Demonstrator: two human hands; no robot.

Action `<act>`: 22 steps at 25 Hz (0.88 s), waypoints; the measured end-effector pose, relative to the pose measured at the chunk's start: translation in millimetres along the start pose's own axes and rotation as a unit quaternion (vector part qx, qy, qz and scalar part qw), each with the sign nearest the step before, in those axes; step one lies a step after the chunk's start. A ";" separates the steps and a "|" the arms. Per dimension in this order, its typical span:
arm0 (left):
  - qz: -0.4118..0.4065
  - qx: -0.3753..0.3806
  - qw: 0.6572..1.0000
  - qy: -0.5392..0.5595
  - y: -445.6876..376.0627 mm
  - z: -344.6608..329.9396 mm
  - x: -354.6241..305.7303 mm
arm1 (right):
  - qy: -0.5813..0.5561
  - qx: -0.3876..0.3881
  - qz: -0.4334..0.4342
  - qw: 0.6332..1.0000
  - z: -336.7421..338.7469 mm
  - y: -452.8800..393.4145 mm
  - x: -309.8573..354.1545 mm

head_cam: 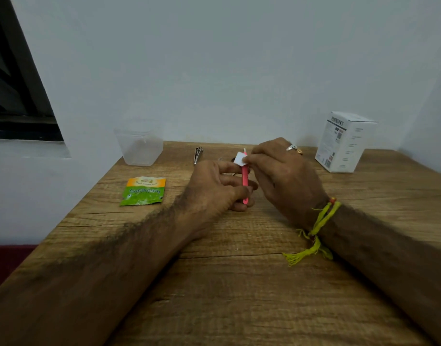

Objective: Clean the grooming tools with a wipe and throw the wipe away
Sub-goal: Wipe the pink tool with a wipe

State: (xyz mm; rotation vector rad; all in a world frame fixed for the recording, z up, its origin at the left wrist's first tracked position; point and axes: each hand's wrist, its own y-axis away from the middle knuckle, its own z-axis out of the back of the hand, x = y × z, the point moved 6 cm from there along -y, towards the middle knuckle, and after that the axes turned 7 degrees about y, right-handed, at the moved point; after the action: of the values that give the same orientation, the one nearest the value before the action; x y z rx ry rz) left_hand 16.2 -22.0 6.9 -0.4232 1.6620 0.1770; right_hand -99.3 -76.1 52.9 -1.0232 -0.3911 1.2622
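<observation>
My left hand (220, 187) grips a slim pink grooming tool (244, 179) by its lower end and holds it upright above the wooden table (239, 283). My right hand (282, 176) pinches a small white wipe (240, 159) against the tool's upper part, near its tip. A metal nail clipper (198, 154) lies on the table behind my left hand. Another dark tool lies behind my hands, mostly hidden.
A clear plastic cup (139, 148) stands at the table's back left corner. A green and orange wipe sachet (143, 191) lies to the left of my hands. A white box (344, 142) stands at the back right, by the wall.
</observation>
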 end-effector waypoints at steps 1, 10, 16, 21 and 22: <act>0.001 0.000 1.000 -0.002 -0.2 1.0 -0.1 | -0.004 0.001 -0.006 1.000 -0.3 -0.8 0.1; -0.005 0.007 1.000 0.016 1.2 -3.0 -1.9 | -0.030 0.001 -0.006 1.000 -0.7 2.7 -0.3; 0.005 0.010 0.999 0.030 -0.1 -1.5 -2.9 | -0.036 -0.015 -0.017 0.999 -1.1 2.5 -4.4; 0.013 0.015 0.999 0.025 0.0 -0.9 -1.6 | -0.032 -0.012 -0.040 0.999 -1.1 2.8 -8.4; 0.013 0.018 0.999 0.023 0.1 -0.6 -1.8 | -0.038 -0.009 -0.046 0.998 -0.8 2.7 -8.7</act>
State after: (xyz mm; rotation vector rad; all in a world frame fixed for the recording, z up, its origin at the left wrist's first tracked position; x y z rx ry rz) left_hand 15.7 -21.8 8.8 -0.3816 1.7144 0.1572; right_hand -103.1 -84.5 52.7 -0.9640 -0.5044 1.2187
